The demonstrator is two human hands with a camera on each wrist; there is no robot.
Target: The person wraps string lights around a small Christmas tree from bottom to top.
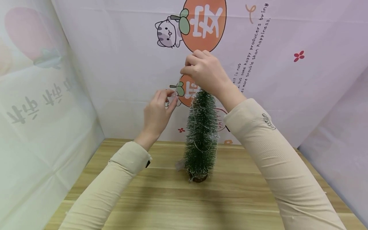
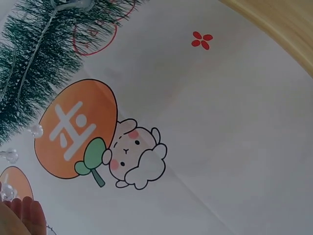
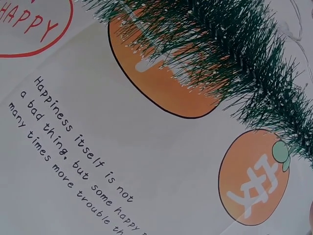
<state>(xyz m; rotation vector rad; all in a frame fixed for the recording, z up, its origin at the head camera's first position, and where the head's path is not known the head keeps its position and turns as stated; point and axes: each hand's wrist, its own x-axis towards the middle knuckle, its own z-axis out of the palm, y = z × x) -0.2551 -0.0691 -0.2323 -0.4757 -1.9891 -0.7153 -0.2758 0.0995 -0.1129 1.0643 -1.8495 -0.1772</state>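
Note:
A small green artificial Christmas tree [image 1: 201, 134] with white-frosted tips stands upright on a round brown base [image 1: 198, 178]. A thin string of lights [image 2: 36, 54] with clear bulbs [image 2: 10, 155] winds around its branches. Left of the treetop, my left hand [image 1: 157, 111] pinches the string between thumb and fingers, close to a clear bulb. My right hand [image 1: 205, 72] is above the treetop and hides its tip. Its fingers are bent and drawn together with the thumb on the string, most of which is hidden there. In the right wrist view, loose wire [image 3: 293, 22] hangs beside the tree.
The tree stands on a wood-grain table [image 1: 161, 195]. Behind it rises a white printed backdrop [image 1: 123, 70] with orange fruit, cartoon animals and lettering; similar sheets hang at both sides. A translucent piece [image 1: 180, 164] lies by the tree's left side, near the base.

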